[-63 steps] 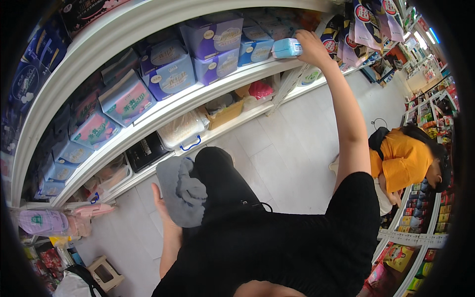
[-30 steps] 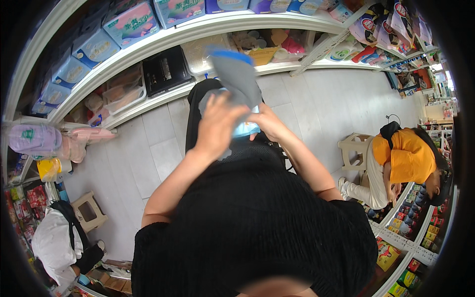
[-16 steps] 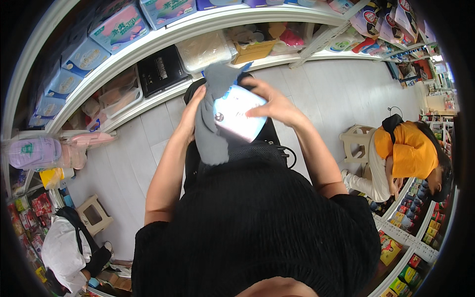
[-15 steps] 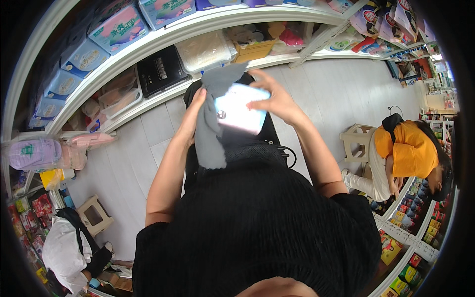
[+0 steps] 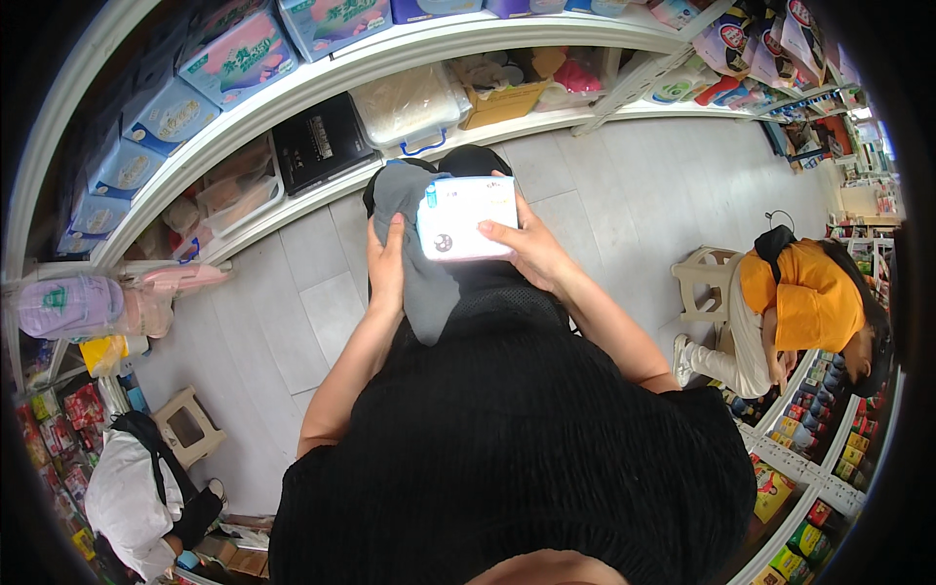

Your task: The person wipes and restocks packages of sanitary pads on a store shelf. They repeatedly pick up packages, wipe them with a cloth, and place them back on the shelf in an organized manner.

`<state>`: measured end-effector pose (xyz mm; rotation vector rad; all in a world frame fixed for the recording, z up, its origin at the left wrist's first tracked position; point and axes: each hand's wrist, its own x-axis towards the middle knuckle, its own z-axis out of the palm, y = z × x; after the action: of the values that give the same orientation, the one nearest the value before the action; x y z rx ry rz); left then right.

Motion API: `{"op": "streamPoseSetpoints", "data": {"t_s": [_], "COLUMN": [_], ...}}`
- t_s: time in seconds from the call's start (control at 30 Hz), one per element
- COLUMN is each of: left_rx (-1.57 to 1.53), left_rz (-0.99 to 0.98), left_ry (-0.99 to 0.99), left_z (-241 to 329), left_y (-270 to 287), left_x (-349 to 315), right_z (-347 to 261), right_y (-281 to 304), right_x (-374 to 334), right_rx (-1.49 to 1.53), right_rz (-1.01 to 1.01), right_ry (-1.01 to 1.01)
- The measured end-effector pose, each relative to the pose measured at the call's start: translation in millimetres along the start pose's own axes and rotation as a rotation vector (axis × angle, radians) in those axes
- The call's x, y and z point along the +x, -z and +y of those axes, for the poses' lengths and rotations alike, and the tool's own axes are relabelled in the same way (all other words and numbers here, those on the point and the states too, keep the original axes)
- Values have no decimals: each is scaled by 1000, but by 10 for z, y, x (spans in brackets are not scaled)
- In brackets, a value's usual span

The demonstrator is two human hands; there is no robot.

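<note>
My right hand (image 5: 536,252) grips a small white package (image 5: 466,216) by its right side, thumb on top. Pale blue and pink tints and a round dark print show on it; its exact kind I cannot make out. My left hand (image 5: 386,263) is closed on a grey cloth (image 5: 429,297), which hangs down over my lap, its thumb lying on the fabric. The cloth's upper part lies against the left edge of the package. Both are held over my black-clad legs.
Ahead runs a white shelf (image 5: 546,27) with blue and pink packs (image 5: 239,57) on top. Below stand a lidded clear box (image 5: 409,102), a black box (image 5: 322,144) and a cardboard box (image 5: 502,105). People in orange (image 5: 804,292) and white (image 5: 127,492) crouch by stools on either side.
The package has turned from tilted to nearly level and shows its face squarely. The cloth has dropped from its raised position and lies lower beside the package. Both hands have shifted slightly.
</note>
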<state>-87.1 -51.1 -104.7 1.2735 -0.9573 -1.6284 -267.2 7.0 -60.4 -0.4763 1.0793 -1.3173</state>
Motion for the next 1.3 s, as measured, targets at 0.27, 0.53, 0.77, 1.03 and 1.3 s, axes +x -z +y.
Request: {"op": "streamPoseSetpoints", "data": {"t_s": [0.27, 0.53, 0.77, 1.03, 1.3], "left_rx": [580, 833, 820, 689, -94], "left_rz": [-380, -312, -433, -829, -480], "left_ry": [-460, -466, -633, -95, 527], "left_z": [685, 642, 774, 988, 385], "left_y": [-147, -275, -320, -222, 82], "left_x": [-95, 172, -52, 397, 363], "right_z": [13, -87, -172, -119, -226], "right_y": [6, -17, -81, 4, 166], "right_x": [-53, -177, -79, -95, 52], "right_rx": [-912, -858, -944, -904, -229], "right_rz": [-35, 28, -59, -240, -58], "right_ry": [365, 339, 393, 485, 156]}}
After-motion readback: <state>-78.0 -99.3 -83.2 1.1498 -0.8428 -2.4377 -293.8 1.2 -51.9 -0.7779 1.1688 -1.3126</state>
